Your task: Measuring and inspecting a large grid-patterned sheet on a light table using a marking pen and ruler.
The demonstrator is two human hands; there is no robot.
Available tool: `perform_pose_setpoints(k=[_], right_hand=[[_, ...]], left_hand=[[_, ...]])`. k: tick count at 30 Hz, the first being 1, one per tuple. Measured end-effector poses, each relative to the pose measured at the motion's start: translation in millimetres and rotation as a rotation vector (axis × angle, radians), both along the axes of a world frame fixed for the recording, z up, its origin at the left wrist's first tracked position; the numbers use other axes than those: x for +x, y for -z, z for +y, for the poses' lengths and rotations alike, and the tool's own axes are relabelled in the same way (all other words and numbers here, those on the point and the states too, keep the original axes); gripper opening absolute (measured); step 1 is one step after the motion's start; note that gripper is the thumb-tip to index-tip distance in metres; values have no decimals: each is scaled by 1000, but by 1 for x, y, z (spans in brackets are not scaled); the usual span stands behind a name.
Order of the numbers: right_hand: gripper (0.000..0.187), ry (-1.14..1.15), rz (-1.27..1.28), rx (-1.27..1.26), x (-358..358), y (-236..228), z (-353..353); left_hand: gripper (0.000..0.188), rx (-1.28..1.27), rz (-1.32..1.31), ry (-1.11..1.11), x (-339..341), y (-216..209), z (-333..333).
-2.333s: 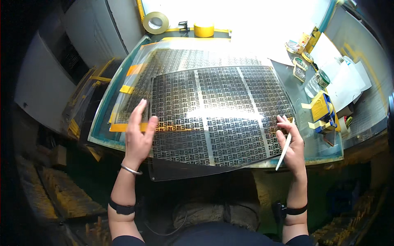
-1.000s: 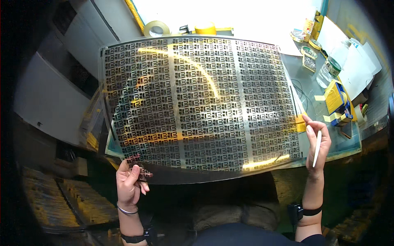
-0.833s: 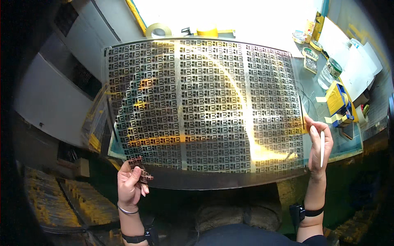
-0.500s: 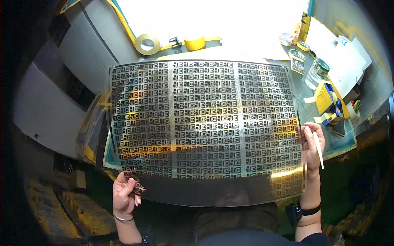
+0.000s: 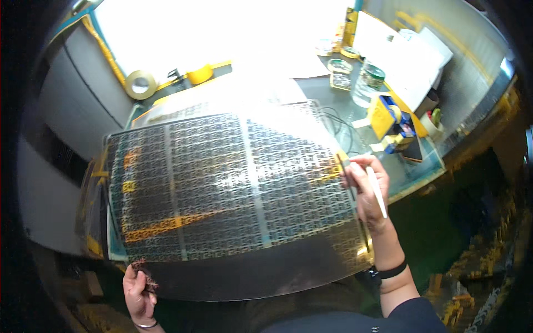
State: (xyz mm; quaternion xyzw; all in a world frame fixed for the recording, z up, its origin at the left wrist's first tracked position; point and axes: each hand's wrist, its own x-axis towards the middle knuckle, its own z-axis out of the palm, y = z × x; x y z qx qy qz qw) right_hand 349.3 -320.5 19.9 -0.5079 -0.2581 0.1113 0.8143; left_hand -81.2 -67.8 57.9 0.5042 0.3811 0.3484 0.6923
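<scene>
A large, dark, see-through film sheet (image 5: 216,188), covered with rows of a small repeating pattern, is held up in front of me at a tilt, right side higher. Its lower strip is plain and dark. My left hand (image 5: 139,291) is closed on the lower left corner, thumb on top; small patterned bits show at those fingers, but I cannot tell whether they belong to the sheet. At the right edge my right hand (image 5: 369,191) pinches the sheet. A slim white pen-like stick (image 5: 378,195) also sits in those fingers, pointing down. Glare washes out the sheet's upper right.
Behind the sheet is a brightly lit table (image 5: 333,91). At its back left lie a tape roll (image 5: 141,85) and a yellow roll (image 5: 200,74). A clear jar with green lid (image 5: 369,83), a small tub (image 5: 340,75) and a blue-and-yellow tape dispenser (image 5: 393,125) stand on the right.
The view has swung, so the table and its things appear farther left. The sheet now slants, its left side lower, with stronger glare at the upper right. Both hands keep their hold.
</scene>
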Motion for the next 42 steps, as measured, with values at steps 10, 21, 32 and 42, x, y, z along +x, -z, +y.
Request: perform_pose_setpoints(k=[10,21,32,42], right_hand=[[11,-10,-2,-39,-2,-5,-6],[9,-23,-38,-41,0,0,-5],[10,-16,-24,-84,-2,-6,-5],[11,-32,-40,-92,1,1,-6]], left_hand=[[12,-5,77,-55,-1,4,3],[18,-27,-3,-82,-4,7,4],[16,33,-52,-36,-6,11,6],[25,44,-56,-120,-18,25,12]])
